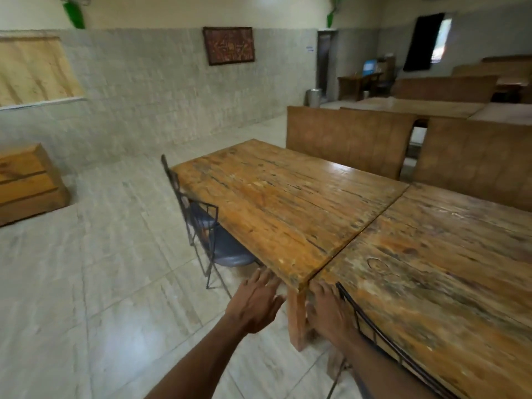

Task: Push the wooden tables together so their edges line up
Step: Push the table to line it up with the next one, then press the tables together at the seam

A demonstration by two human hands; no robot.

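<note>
Two worn wooden tables stand side by side with a thin dark seam between them. The left table (267, 203) sticks out slightly past the right table (437, 269) at the near corner. My left hand (256, 300) lies flat against the near edge of the left table, just left of its corner, fingers spread. On the other side of that table's wooden leg (296, 318), my right hand (326, 309) presses on the near edge of the right table. Neither hand grips anything.
A metal-frame chair with a blue seat (218, 240) is tucked under the left table's left side. Another metal chair back (383, 332) stands against the right table by my right arm. Wooden benches (351, 139) stand behind the tables. Tiled floor (100, 283) lies open to the left.
</note>
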